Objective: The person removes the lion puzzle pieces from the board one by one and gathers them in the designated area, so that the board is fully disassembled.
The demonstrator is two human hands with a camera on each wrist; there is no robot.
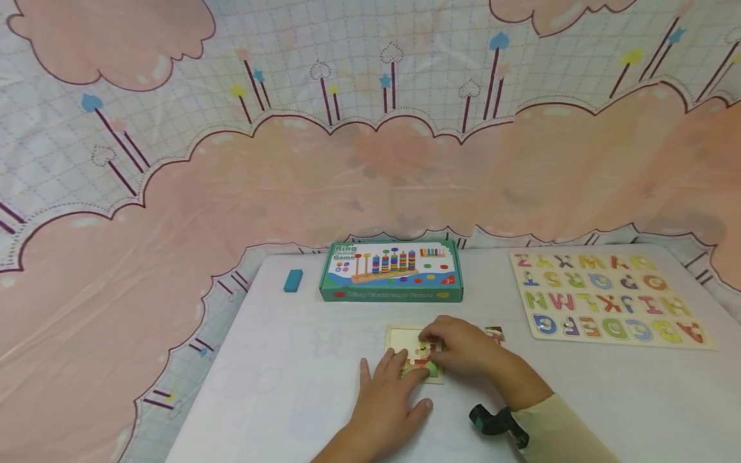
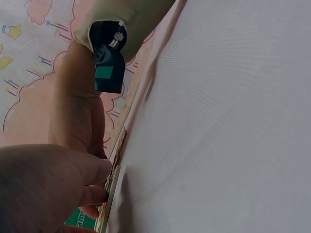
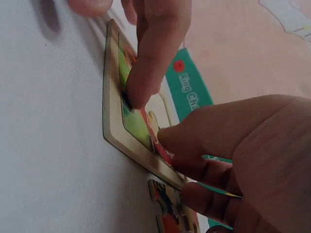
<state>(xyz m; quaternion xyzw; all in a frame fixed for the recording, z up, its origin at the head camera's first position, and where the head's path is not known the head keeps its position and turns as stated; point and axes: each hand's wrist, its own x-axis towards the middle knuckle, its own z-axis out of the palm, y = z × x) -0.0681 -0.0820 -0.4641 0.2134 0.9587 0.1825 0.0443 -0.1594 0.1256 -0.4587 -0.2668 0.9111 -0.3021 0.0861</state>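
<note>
A small wooden jigsaw board point(image 1: 399, 331) with a pale raised frame lies flat on the table, its lower part filled with colourful pieces. My left hand point(image 1: 384, 402) rests over its lower left, fingers spread, fingertips touching the pieces; one finger point(image 3: 146, 77) presses beside the green part. From the right, my right hand point(image 1: 466, 347) reaches over the board with curled fingers, thumb and forefinger pinching a red-and-cream puzzle piece point(image 3: 163, 145) at the picture's right side. Loose picture pieces point(image 3: 167, 208) lie just outside the frame, partly hidden behind the right hand in the head view.
A green Ring Challenge Game box point(image 1: 392, 273) stands at the back, with a blue block point(image 1: 293, 281) to its left. A wooden alphabet board point(image 1: 613, 299) lies at the right. The right wrist carries a black strapped device point(image 1: 498, 424). A patterned cloth point(image 1: 370, 186) hangs behind the table.
</note>
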